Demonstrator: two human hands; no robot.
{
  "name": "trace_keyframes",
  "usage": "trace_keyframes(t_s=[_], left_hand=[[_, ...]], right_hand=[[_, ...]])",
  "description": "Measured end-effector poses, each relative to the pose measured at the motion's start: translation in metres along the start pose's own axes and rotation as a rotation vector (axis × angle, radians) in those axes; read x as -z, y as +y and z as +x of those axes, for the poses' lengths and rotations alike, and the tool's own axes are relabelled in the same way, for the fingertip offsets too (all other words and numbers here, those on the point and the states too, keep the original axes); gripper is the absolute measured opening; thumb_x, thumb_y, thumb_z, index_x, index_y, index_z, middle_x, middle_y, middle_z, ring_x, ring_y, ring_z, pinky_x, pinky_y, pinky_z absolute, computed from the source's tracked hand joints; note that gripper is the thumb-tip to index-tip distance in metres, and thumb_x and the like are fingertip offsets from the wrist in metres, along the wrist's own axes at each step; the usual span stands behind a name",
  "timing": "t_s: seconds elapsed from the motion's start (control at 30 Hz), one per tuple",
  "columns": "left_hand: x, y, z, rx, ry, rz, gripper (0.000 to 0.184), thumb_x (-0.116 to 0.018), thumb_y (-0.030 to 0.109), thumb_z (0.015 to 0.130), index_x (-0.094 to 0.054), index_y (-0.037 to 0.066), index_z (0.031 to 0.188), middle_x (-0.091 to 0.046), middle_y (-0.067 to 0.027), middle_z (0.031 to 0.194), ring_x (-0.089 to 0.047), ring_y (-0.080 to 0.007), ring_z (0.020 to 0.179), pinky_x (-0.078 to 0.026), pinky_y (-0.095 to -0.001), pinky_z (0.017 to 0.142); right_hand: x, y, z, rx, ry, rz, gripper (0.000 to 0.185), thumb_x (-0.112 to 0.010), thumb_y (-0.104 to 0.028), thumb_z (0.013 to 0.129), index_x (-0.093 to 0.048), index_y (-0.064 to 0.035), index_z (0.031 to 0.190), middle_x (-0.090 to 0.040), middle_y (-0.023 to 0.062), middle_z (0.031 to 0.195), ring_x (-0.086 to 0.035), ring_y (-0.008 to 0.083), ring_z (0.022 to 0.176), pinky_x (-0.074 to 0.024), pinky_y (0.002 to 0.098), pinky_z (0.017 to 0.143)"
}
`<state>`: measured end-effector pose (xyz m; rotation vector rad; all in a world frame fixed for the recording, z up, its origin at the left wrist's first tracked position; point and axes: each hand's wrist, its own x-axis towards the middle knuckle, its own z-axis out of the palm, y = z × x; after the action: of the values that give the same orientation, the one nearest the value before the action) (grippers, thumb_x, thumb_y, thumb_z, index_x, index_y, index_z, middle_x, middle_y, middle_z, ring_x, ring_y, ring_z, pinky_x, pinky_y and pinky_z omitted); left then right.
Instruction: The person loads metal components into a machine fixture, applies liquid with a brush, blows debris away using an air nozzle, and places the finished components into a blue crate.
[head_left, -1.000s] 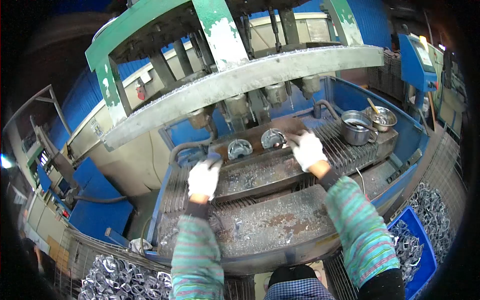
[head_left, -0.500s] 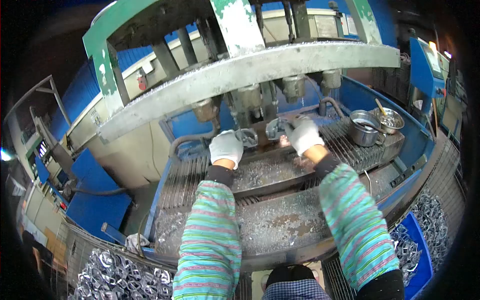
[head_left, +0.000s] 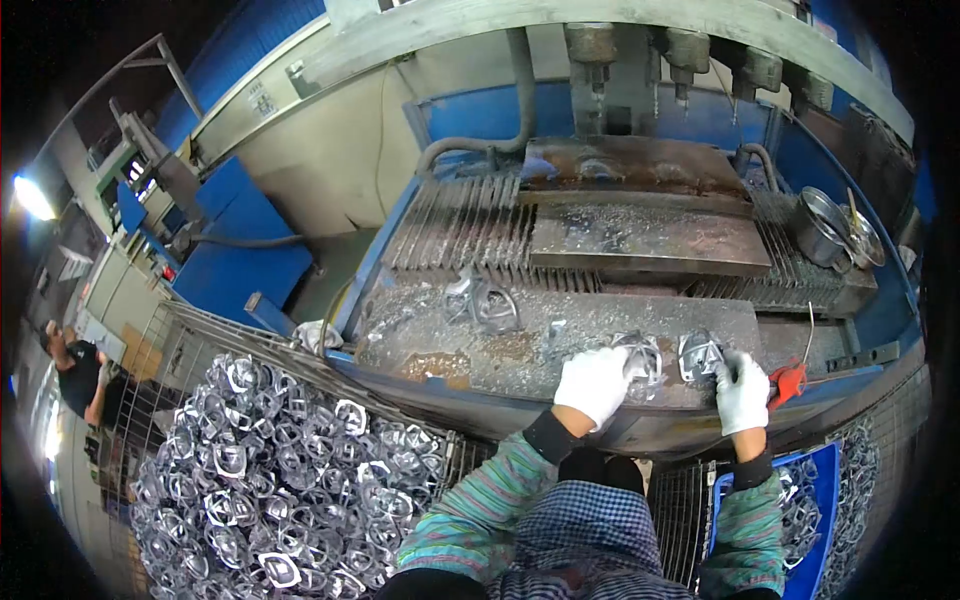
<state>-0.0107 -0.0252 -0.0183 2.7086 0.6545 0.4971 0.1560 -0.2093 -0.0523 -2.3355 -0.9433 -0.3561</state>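
My left hand, in a white glove, is closed on a grey metal casting at the front edge of the machine's ledge. A second metal casting is pinched in my right hand, also gloved. The two castings are held a little apart, low over the chip-strewn metal ledge. Farther left on that ledge lie loose castings. Close beside my right hand is a red tool, partly hidden.
Several drill heads hang above a steel fixture block. Metal pots stand at the right. Castings fill a wire cage at lower left and a blue bin at lower right. A person is at far left.
Both hands have come back from under the drill heads to the front ledge, each with a casting. My view has tilted down and swung left.
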Motion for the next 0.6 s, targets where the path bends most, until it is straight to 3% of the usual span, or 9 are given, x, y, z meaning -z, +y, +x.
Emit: trace_keyframes(t_s=[0.03, 0.1, 0.13, 0.2, 0.23, 0.3, 0.4, 0.53, 0.6], left_hand=[[0.012, -0.001, -0.004, 0.003, 0.023, -0.069, 0.032, -0.052, 0.037, 0.084, -0.061, 0.007, 0.09, -0.063, -0.0136, 0.079, -0.062, -0.0287, 0.071, -0.049, -0.0361, 0.061], [0.054, -0.014, -0.006, 0.039, -0.024, -0.18, 0.039, -0.053, 0.04, 0.084, -0.062, 0.005, 0.1, -0.064, -0.0147, 0.089, -0.064, -0.0291, 0.078, -0.05, -0.033, 0.068], [0.058, -0.035, -0.012, 0.027, 0.247, -0.158, 0.036, -0.056, 0.037, 0.083, -0.064, 0.006, 0.1, -0.065, -0.0147, 0.091, -0.064, -0.0278, 0.081, -0.051, -0.0316, 0.071], [0.078, -0.082, -0.015, 0.146, 0.504, -0.036, 0.025, -0.06, 0.026, 0.081, -0.064, 0.007, 0.097, -0.065, -0.0127, 0.091, -0.064, -0.0269, 0.082, -0.05, -0.0332, 0.073], [0.089, -0.104, -0.016, 0.204, 0.518, 0.055, 0.023, -0.061, 0.023, 0.079, -0.064, 0.008, 0.097, -0.064, -0.0118, 0.09, -0.062, -0.0277, 0.083, -0.049, -0.0341, 0.074], [0.094, -0.135, -0.018, 0.341, 0.404, 0.216, 0.023, -0.065, 0.021, 0.073, -0.065, 0.013, 0.096, -0.06, -0.011, 0.097, -0.056, -0.0302, 0.092, -0.046, -0.0377, 0.08], [0.087, -0.166, -0.013, 0.356, 0.235, 0.295, 0.023, -0.066, 0.023, 0.072, -0.066, 0.015, 0.094, -0.059, -0.0107, 0.101, -0.053, -0.0299, 0.096, -0.044, -0.0384, 0.083], [0.088, -0.183, -0.01, 0.294, 0.276, 0.408, 0.027, -0.065, 0.031, 0.073, -0.066, 0.013, 0.094, -0.059, -0.009, 0.103, -0.052, -0.0301, 0.098, -0.043, -0.0391, 0.083], [0.099, -0.194, -0.009, 0.153, 0.411, 0.311, 0.026, -0.059, 0.027, 0.079, -0.063, 0.01, 0.098, -0.06, -0.011, 0.1, -0.054, -0.0309, 0.094, -0.044, -0.039, 0.081]], right_hand=[[0.011, -0.014, 0.004, -0.201, -0.098, 0.136, 0.039, -0.067, -0.011, 0.073, -0.051, -0.0063, 0.108, -0.061, 0.0146, 0.089, -0.059, 0.0329, 0.077, -0.0482, 0.0388, 0.069], [0.027, -0.033, 0.01, -0.171, -0.068, 0.041, 0.044, -0.066, -0.013, 0.074, -0.048, -0.0062, 0.113, -0.06, 0.016, 0.093, -0.059, 0.0338, 0.08, -0.0471, 0.0399, 0.072], [0.034, -0.044, 0.012, -0.146, -0.039, -0.055, 0.049, -0.066, -0.016, 0.074, -0.046, -0.0061, 0.118, -0.06, 0.0175, 0.097, -0.058, 0.0346, 0.084, -0.0461, 0.0411, 0.074], [0.04, -0.069, 0.02, 0.225, 0.081, -0.035, 0.044, -0.065, -0.019, 0.074, -0.05, -0.0036, 0.113, -0.059, 0.0177, 0.1, -0.057, 0.0326, 0.093, -0.0458, 0.0398, 0.078], [0.032, -0.088, 0.027, 0.32, 0.059, 0.055, 0.039, -0.064, -0.023, 0.075, -0.054, -0.0035, 0.108, -0.06, 0.0166, 0.1, -0.057, 0.0324, 0.094, -0.0457, 0.0392, 0.08], [0.022, -0.146, 0.039, 0.387, -0.231, 0.218, 0.039, -0.059, -0.032, 0.079, -0.057, -0.0046, 0.107, -0.06, 0.0178, 0.102, -0.056, 0.0319, 0.097, -0.0455, 0.0389, 0.083], [-0.032, -0.229, 0.057, 0.536, -0.593, 0.158, 0.041, -0.057, -0.039, 0.079, -0.059, -0.0034, 0.099, -0.06, 0.0173, 0.095, -0.056, 0.033, 0.092, -0.0457, 0.0414, 0.079], [-0.117, -0.275, 0.063, 0.651, -0.576, -0.059, 0.036, -0.055, -0.037, 0.079, -0.062, -0.004, 0.092, -0.059, 0.0172, 0.098, -0.055, 0.0333, 0.091, -0.0459, 0.0417, 0.078], [-0.118, -0.277, 0.07, 0.684, -0.475, -0.072, 0.034, -0.052, -0.034, 0.081, -0.063, -0.0037, 0.091, -0.06, 0.0182, 0.092, -0.057, 0.0345, 0.088, -0.0464, 0.0417, 0.077]])
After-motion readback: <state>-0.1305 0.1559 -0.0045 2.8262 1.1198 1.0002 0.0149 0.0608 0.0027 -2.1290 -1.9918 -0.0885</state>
